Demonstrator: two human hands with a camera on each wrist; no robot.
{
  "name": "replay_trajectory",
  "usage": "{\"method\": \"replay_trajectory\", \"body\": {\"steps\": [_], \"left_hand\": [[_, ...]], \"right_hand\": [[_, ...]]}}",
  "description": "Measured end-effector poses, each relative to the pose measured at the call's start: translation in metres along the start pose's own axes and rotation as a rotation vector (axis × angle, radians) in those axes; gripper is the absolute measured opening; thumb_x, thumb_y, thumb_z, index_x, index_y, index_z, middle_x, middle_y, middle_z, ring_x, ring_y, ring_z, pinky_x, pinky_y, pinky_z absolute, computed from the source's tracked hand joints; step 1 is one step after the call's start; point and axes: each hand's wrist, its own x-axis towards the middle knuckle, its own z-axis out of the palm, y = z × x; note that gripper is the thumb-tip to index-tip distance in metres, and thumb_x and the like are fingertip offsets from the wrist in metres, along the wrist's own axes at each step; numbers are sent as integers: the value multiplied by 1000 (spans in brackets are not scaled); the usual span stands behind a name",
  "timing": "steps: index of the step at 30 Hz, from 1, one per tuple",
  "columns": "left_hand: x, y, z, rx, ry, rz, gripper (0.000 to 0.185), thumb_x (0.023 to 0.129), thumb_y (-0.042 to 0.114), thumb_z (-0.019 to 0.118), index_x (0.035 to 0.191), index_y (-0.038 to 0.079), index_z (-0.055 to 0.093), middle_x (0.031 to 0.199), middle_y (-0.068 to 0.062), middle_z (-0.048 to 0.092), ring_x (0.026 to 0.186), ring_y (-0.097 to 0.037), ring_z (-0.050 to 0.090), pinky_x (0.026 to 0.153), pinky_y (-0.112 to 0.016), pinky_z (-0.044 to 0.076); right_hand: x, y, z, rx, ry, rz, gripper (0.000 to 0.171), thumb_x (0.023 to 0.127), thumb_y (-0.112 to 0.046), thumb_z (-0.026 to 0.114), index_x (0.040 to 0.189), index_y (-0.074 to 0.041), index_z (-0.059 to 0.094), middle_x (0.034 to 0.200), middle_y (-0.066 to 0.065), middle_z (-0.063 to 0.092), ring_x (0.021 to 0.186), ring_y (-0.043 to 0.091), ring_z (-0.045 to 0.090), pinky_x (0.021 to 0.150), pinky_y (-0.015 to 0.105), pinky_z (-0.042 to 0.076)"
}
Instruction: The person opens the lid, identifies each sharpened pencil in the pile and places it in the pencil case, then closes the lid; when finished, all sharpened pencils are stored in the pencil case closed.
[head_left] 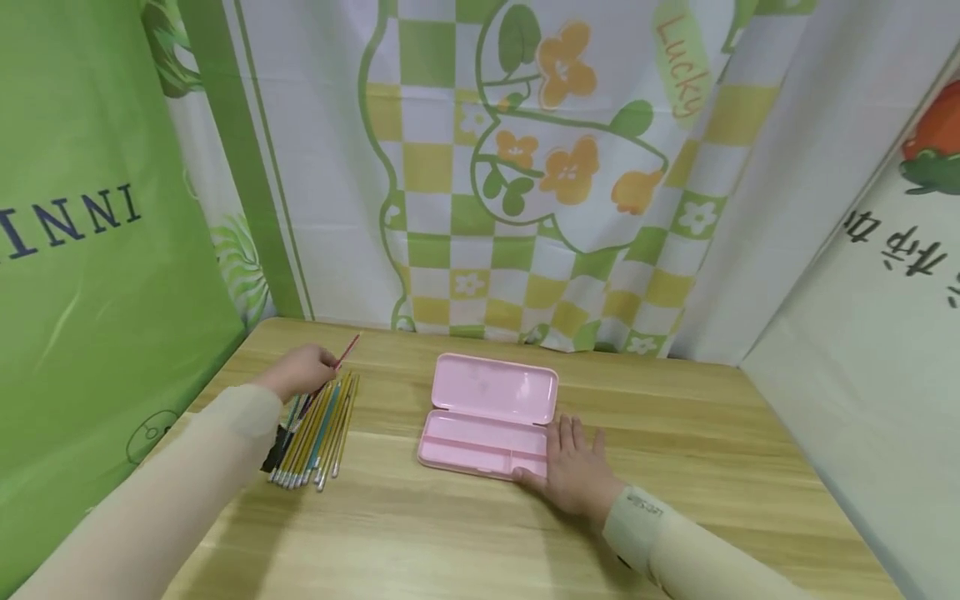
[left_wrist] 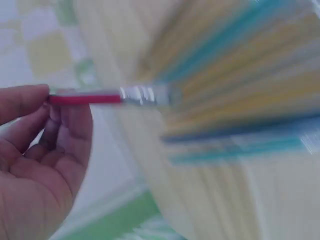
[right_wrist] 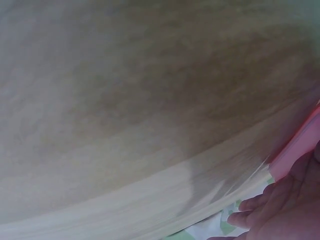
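Observation:
My left hand (head_left: 303,371) pinches a red pencil (left_wrist: 87,99) over the far end of the pencil pile; its silver ferrule end shows blurred in the left wrist view. Below lie several pencils (head_left: 322,433), mostly yellow with some teal and dark ones, their eraser ends toward me. A pink pencil case (head_left: 465,458) stands with its lid (head_left: 495,387) raised at mid-table, its compartments bare. Against the case's right end rests my right hand (head_left: 577,471), fingers extended and thumb along the front edge. The right wrist view catches only part of that hand beside the pink case (right_wrist: 300,150).
The wooden table (head_left: 420,542) reaches back to a checked, flowered curtain (head_left: 525,192). A green cloth (head_left: 82,275) hangs at the left and a white one (head_left: 877,333) at the right. Something black (head_left: 273,454) sits at the pencils' left side.

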Motion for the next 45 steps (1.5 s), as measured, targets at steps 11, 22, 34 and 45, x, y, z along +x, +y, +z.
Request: {"method": "replay_trajectory", "body": {"steps": [11, 22, 34, 45], "left_hand": [[33, 67, 48, -198, -161, 214, 19, 95, -3, 61, 111, -14, 63, 90, -14, 68, 80, -17, 63, 74, -33, 58], [49, 107, 117, 61, -291, 253, 15, 93, -4, 64, 103, -3, 75, 85, -5, 70, 75, -14, 62, 69, -25, 54], [64, 118, 154, 251, -309, 318, 13, 93, -2, 67, 97, 2, 79, 88, -5, 73, 79, -12, 60, 81, -28, 54], [63, 116, 179, 297, -265, 465, 14, 87, -4, 70, 93, 6, 79, 93, -4, 75, 93, -20, 68, 91, -32, 55]], "right_hand": [[3, -1, -2, -6, -23, 22, 109, 97, -76, 41, 157, 13, 20, 161, 37, 17, 150, 53, 14, 116, 74, 3], [-2, 0, 1, 1, -11, 22, 109, 96, -76, 43, 156, 13, 23, 159, 40, 20, 149, 55, 16, 115, 75, 4], [2, -1, 2, -6, 0, 16, 110, 96, -76, 41, 156, 13, 22, 160, 39, 19, 149, 55, 16, 115, 75, 5], [1, 0, 4, 9, 16, 10, 112, 95, -79, 40, 155, 15, 23, 159, 40, 20, 149, 55, 16, 115, 76, 4]]}}
